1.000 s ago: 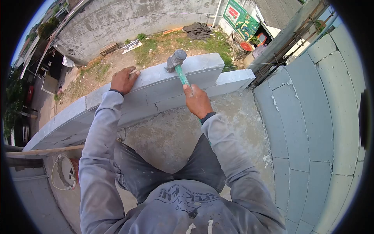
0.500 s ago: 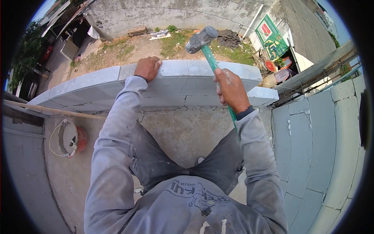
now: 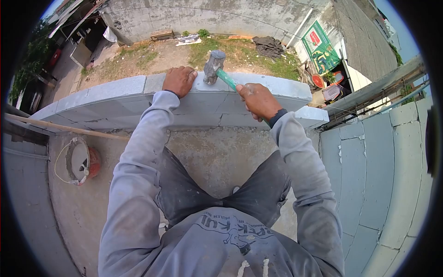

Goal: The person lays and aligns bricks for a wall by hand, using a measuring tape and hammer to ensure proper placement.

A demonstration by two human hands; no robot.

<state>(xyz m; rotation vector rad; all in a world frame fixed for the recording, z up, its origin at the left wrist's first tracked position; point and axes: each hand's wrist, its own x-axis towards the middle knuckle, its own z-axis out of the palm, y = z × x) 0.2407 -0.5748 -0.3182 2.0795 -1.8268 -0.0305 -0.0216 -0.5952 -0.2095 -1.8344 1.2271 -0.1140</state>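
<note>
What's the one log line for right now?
left hand: atop block wall | right hand: gripping green-handled hammer | hammer head: at wall top, contact unclear | bucket: on floor

Bright daylight washes the yard (image 3: pixel 161 57) in the upper frame and pales the top of the block wall (image 3: pixel 200 107); the floor (image 3: pixel 198 143) lies in softer shade. Wide-lens distortion bows the wall, and corners fall black.

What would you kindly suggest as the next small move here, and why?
I'd probably slide the left hand farther left along the block wall: it rests on top, close beside the head of the hammer that the right hand grips.
</note>
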